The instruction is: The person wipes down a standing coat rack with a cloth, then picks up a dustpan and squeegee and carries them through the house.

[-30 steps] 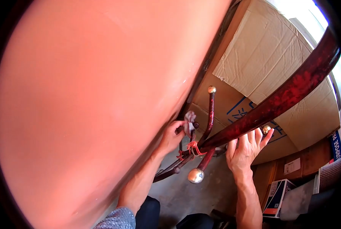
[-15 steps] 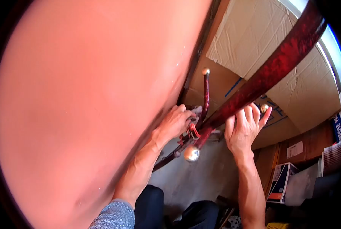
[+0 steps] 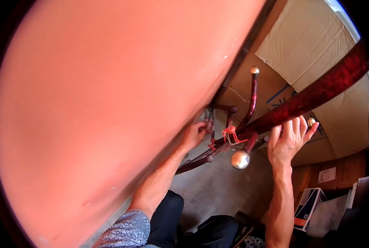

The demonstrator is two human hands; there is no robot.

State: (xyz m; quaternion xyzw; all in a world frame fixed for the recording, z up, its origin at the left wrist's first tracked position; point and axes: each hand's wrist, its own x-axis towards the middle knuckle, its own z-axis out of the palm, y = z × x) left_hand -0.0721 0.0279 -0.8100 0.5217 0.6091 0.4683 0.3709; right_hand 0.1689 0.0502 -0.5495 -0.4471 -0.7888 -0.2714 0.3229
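A dark red metal coat rack (image 3: 312, 97) with ball-tipped hooks slants across the right half of the view. My right hand (image 3: 289, 140) is at its thick pole, the fingertips hidden behind the metal and the little finger sticking out near a gold ball (image 3: 311, 121). Red string (image 3: 230, 133) is tied around the rack where its arms meet. Left of that knot, my left hand (image 3: 196, 134) has its fingers curled closed beside the large pink panel (image 3: 110, 103). What they pinch is too dark and small to name.
Brown cardboard (image 3: 304, 45) stands behind the rack. A silvery ball end (image 3: 240, 159) juts toward me. At lower right are a white-and-blue box (image 3: 310, 208) and other boxes. Grey floor (image 3: 221, 190) shows below, near my dark-trousered knees (image 3: 168, 215).
The rack and both hands appear farther right in view, as the view has shifted. My left hand has come away from the red string and sits left of it, nearer the panel.
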